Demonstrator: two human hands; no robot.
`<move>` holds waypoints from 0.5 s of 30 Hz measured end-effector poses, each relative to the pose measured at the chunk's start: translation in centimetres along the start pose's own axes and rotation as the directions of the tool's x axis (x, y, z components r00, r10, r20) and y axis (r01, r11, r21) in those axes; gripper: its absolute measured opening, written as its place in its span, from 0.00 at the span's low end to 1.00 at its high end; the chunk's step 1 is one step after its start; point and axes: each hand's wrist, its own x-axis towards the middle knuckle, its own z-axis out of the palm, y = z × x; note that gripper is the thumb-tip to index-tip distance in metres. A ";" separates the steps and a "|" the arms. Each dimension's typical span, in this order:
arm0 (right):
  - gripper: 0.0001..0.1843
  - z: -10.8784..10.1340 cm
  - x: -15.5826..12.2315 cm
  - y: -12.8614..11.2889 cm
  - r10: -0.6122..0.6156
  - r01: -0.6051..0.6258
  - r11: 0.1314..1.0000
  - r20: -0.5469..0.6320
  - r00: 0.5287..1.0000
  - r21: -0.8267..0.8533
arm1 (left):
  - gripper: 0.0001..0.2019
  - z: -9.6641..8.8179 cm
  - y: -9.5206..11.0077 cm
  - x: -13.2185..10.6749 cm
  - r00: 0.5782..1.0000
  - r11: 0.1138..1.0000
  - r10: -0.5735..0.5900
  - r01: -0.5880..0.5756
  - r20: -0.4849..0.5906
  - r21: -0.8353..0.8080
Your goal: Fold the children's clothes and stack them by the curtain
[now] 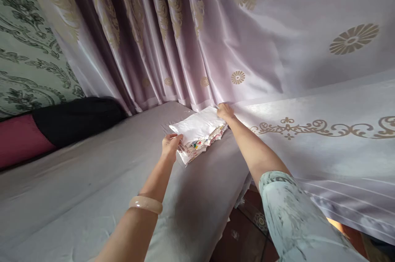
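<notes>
A pile of thin cloth pieces [193,156] lies on the grey sheet, some with coloured prints along their edges. On top is a white cloth [197,125], spread nearly flat. My left hand [171,143] pinches its near left corner between thumb and fingers. At the far right end my right hand [225,112] is closed on the cloth's other edge, its fingertips partly hidden. A pale bangle sits on my left forearm.
The grey-sheeted bed [117,184] reaches left to a black and dark red bolster [77,120]. A lilac curtain [185,56] with gold patterns hangs behind and to the right. Dark floor tiles [247,229] show below the bed's right edge.
</notes>
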 end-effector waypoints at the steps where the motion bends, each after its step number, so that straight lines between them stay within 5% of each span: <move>1: 0.18 0.0 0.0 0.1 -0.009 0.009 1.000 0.001 1.000 -0.004 | 0.15 0.0 0.0 0.1 1.000 0.999 0.021 -0.021 -0.012 0.035; 4: 0.19 -0.2 -0.1 -0.1 -0.052 0.051 0.998 -0.016 0.999 -0.027 | 0.19 0.2 0.2 0.1 0.988 0.972 0.134 -0.117 -0.072 0.203; 7: 0.19 -0.3 -0.2 -0.6 -0.153 0.151 0.987 -0.031 0.988 -0.058 | 0.18 0.6 0.9 -0.3 0.928 0.832 0.365 -0.286 -0.080 0.475; 11: 0.24 0.3 -0.2 -1.0 -0.324 0.327 0.943 0.050 0.945 -0.056 | 0.21 1.4 1.8 -1.2 0.814 0.504 0.551 -0.501 0.185 0.703; 15: 0.31 1.9 -0.1 -0.8 -0.321 0.323 0.946 0.163 0.933 0.016 | 0.28 2.2 1.3 -1.2 0.778 0.281 0.478 -0.576 0.409 0.767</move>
